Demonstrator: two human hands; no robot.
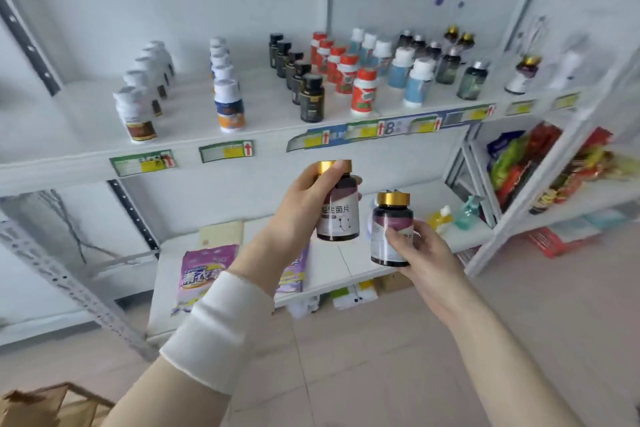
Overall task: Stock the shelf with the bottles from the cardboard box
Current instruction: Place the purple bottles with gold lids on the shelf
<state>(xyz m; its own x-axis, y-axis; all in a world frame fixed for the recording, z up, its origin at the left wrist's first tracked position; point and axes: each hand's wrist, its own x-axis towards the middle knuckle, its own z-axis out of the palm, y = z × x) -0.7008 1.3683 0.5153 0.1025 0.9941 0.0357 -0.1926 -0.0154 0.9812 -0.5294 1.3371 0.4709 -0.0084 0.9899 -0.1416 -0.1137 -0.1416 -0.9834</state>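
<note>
A gold-capped bottle (338, 218) sits upright in the curled fingers of the left hand (304, 208), a second bottle (389, 236) is gripped by the right hand (426, 253) just beside it, both in open air below the front edge of the shelf (69, 170), with bare board above-left of the left hand.

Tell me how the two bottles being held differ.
The left-hand bottle sits higher, its label text facing the camera; the right-hand bottle sits lower, label partly hidden. The left hand covers part of its gold cap; the right hand grips low, cap clear. Both: dark bodies, gold caps, white-purple labels.
</note>
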